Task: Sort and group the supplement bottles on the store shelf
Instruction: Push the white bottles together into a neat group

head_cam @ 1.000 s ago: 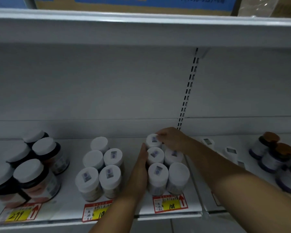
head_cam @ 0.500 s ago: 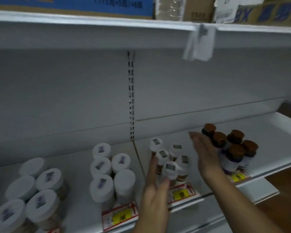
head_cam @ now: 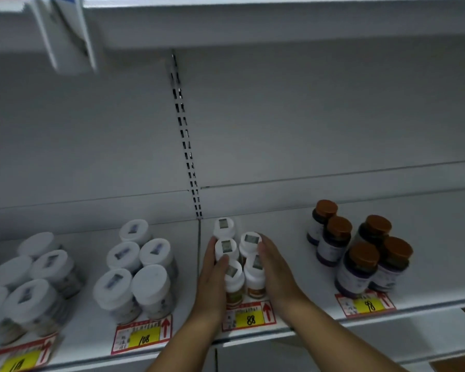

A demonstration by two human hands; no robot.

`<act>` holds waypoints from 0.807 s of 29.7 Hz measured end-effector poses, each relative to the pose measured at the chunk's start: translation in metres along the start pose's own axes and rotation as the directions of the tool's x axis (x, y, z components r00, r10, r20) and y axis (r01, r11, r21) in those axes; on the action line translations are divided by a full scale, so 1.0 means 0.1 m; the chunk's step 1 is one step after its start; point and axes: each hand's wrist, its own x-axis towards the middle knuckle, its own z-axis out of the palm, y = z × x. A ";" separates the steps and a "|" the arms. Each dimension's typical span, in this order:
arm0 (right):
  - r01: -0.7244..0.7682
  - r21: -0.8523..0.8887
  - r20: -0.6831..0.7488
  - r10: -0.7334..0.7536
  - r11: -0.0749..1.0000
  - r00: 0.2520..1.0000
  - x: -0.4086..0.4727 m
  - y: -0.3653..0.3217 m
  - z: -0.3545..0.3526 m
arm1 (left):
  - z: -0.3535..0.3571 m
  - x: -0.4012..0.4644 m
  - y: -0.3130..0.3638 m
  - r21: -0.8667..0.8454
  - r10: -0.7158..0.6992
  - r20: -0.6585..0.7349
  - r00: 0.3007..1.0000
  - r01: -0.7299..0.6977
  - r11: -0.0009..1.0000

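Note:
Several small white-capped bottles stand in a tight cluster at the middle of the white shelf, above the "88" price tag. My left hand lies flat against the cluster's left side, its thumb resting over a cap. My right hand presses flat against the right side. Neither hand lifts a bottle. To the right stands a group of dark bottles with brown caps, apart from my right hand.
Wider white-lidded jars stand left of my hands above a "108" tag, with more white-lidded jars at the far left. A "98" tag sits under the brown-capped bottles. The upper shelf overhangs, and a paper tag hangs from it.
My right hand came back from beside the brown-capped bottles to the small cluster's right side. My left hand slid from the cluster's front to its left side, and the bottles now stand closer together.

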 end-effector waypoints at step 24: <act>-0.008 -0.031 0.017 0.009 0.999 1.000 -0.03 -0.10 -0.01 | -0.04 -0.08 -0.01 0.251 0.197 0.100 0.975 -0.216 0.944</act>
